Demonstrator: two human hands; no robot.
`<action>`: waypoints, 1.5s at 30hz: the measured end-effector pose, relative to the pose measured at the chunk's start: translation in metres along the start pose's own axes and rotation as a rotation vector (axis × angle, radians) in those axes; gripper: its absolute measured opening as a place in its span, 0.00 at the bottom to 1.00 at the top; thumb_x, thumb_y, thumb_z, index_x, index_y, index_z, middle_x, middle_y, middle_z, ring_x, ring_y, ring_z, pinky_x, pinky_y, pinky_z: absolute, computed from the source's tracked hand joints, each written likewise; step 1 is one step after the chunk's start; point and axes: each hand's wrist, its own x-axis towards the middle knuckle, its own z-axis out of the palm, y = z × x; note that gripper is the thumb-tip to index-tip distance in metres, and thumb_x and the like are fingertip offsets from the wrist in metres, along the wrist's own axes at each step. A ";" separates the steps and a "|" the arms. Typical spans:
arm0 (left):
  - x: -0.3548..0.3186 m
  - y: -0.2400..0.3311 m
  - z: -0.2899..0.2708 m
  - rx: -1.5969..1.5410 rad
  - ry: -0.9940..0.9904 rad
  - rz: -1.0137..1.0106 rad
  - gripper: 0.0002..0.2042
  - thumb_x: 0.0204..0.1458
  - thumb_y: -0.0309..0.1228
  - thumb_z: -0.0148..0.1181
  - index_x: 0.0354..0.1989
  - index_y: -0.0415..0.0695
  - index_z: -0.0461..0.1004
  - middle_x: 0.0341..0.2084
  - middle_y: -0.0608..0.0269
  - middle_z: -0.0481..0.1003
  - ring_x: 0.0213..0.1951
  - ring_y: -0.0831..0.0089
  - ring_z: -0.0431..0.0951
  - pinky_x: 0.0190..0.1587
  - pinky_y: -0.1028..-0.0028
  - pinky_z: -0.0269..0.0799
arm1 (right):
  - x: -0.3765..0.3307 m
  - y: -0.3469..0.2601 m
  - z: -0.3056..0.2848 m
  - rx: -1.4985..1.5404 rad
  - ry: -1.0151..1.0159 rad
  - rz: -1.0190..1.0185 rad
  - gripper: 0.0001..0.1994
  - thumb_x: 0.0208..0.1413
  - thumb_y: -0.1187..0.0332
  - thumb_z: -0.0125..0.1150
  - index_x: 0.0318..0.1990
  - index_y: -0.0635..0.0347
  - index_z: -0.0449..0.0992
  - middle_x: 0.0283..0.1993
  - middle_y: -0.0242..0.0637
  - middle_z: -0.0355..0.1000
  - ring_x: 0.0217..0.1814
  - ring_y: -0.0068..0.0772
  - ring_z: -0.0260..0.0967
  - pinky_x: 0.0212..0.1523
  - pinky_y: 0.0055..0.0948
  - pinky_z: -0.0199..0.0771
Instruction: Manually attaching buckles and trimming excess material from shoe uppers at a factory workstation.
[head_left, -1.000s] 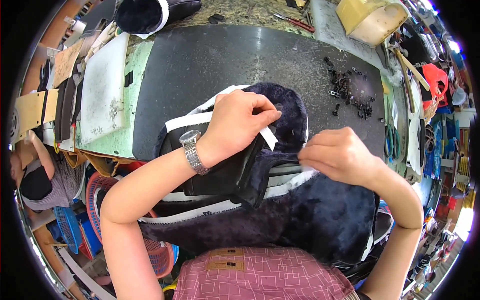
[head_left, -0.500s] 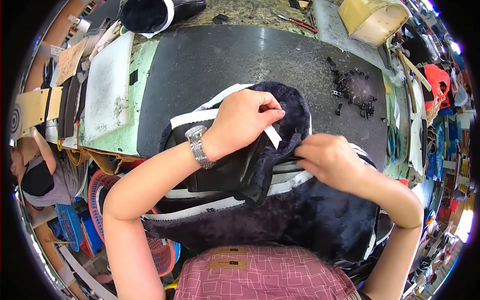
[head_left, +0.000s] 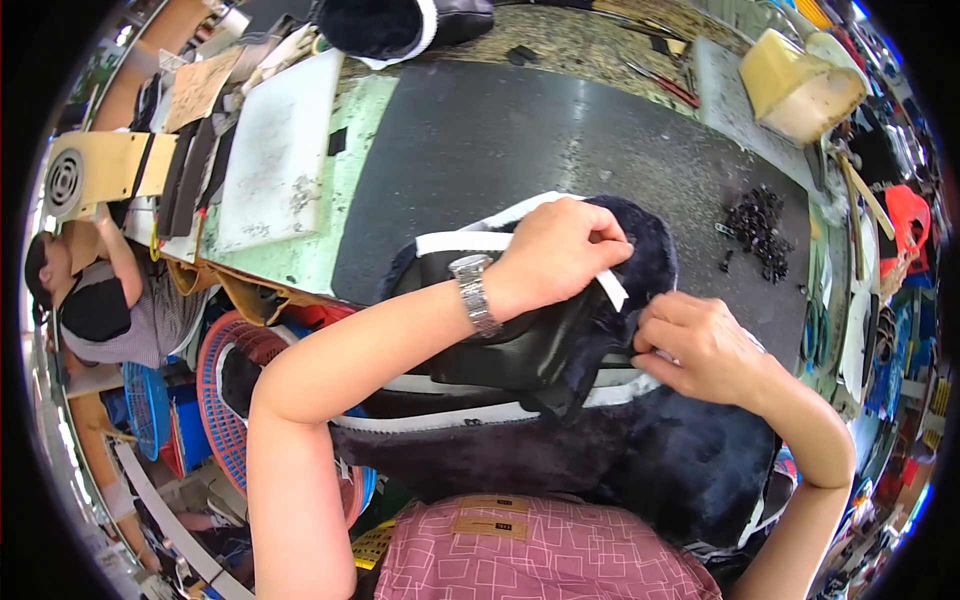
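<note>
A dark furry fabric piece [head_left: 690,460] with white trim strips and a smooth black panel [head_left: 520,350] lies over the near edge of the black work mat [head_left: 520,140]. My left hand [head_left: 555,250], with a metal watch on the wrist, presses on the folded top of the piece and pinches a white strip [head_left: 612,288] there. My right hand [head_left: 700,345] grips the fabric's edge just right of the left hand, fingers curled shut on it.
A pile of small black metal parts [head_left: 755,225] lies on the mat at the right. A white cutting board [head_left: 275,150] sits left, a yellow container [head_left: 800,85] back right, another dark fur piece [head_left: 390,25] at the far edge. A seated person [head_left: 100,300] and baskets [head_left: 230,380] are at left.
My right hand has slid left along the fabric edge, closer to my left hand. My left hand has stayed on the folded top.
</note>
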 end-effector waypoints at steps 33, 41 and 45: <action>-0.051 0.035 -0.068 -0.751 0.042 -0.281 0.08 0.49 0.31 0.59 0.32 0.39 0.74 0.29 0.65 0.75 0.32 0.83 0.71 0.40 0.82 0.64 | 0.064 -0.030 -0.017 0.793 0.140 0.188 0.27 0.46 0.79 0.50 0.55 0.62 0.50 0.21 0.35 0.62 0.25 0.25 0.60 0.33 0.26 0.64; -0.052 0.037 -0.066 -0.672 0.029 -0.305 0.07 0.49 0.30 0.58 0.30 0.38 0.74 0.26 0.66 0.75 0.30 0.84 0.70 0.35 0.83 0.65 | 0.065 -0.028 -0.015 0.799 0.123 0.210 0.27 0.45 0.77 0.51 0.55 0.62 0.50 0.19 0.36 0.63 0.23 0.26 0.60 0.31 0.26 0.64; -0.054 0.040 -0.067 -0.621 -0.019 -0.326 0.07 0.49 0.30 0.58 0.29 0.37 0.74 0.24 0.68 0.74 0.28 0.85 0.70 0.34 0.83 0.66 | 0.064 -0.028 -0.009 0.838 0.237 0.196 0.28 0.44 0.79 0.51 0.55 0.61 0.50 0.19 0.37 0.64 0.23 0.28 0.62 0.30 0.28 0.64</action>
